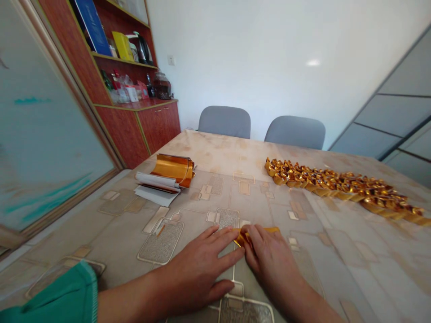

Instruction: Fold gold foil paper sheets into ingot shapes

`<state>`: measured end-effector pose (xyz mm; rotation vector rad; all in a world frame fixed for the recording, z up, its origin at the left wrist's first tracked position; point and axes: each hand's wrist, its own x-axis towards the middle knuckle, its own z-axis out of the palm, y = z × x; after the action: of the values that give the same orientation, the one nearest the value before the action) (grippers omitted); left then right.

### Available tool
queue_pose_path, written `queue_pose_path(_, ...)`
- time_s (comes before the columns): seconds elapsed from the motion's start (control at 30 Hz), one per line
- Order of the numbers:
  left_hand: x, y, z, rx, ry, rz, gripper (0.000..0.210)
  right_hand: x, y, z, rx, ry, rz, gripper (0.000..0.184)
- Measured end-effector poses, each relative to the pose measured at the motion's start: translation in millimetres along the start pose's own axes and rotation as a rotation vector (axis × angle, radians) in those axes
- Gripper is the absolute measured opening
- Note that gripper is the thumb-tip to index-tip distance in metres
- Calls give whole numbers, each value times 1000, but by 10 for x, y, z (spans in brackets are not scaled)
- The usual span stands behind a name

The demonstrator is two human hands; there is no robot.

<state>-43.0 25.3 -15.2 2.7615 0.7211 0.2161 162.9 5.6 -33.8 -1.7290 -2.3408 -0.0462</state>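
A strip of shiny gold foil paper (273,229) lies on the patterned tablecloth in front of me, mostly covered by my fingers. My right hand (269,253) is closed over it, fingers bent and pressed onto the foil. My left hand (205,262) lies flat with its fingers spread, the fingertips touching the left end of the foil. Further back on the left sits a stack of curled gold foil sheets (171,167) with white backing. To the right stretches a long pile of folded gold foil pieces (330,181) set in rows.
The table (215,148) has a patterned cover. Two grey chairs (225,121) stand at its far side by a white wall. A red-brown cabinet (158,125) with bottles, a kettle and boxes is at the back left. A glass sliding door (43,121) is at the left.
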Motion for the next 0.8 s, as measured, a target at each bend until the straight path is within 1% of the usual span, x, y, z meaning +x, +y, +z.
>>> queue_pose_path(0.17,-16,-12,13,34,-32,6,60,-10,-13,-22,-55,1,-24,14)
queue_pose_path(0.27,-18,-10,17,43,-35,1,54,-26,15,-26,-65,7,-36,12)
queue_pose_path(0.33,-14,-2,18,46,-14,-5,52,-28,46,-38,-47,7,-22,17)
queue_pose_path(0.47,8,18,10,51,19,-13,62,-19,108,-72,8,2,-22,25)
queue_pose_path(0.6,18,32,-15,63,-32,-19,68,-44,145,-116,93,-1,-71,46)
queue_pose_path(0.63,18,33,-21,69,-48,-23,68,-55,150,-131,108,-9,-88,47)
queue_pose_path(0.7,19,31,-28,78,-74,-33,70,-74,156,-164,115,-34,-105,40)
queue_pose_path(0.8,22,24,-30,87,-97,-37,73,-84,165,-204,114,-54,-91,29)
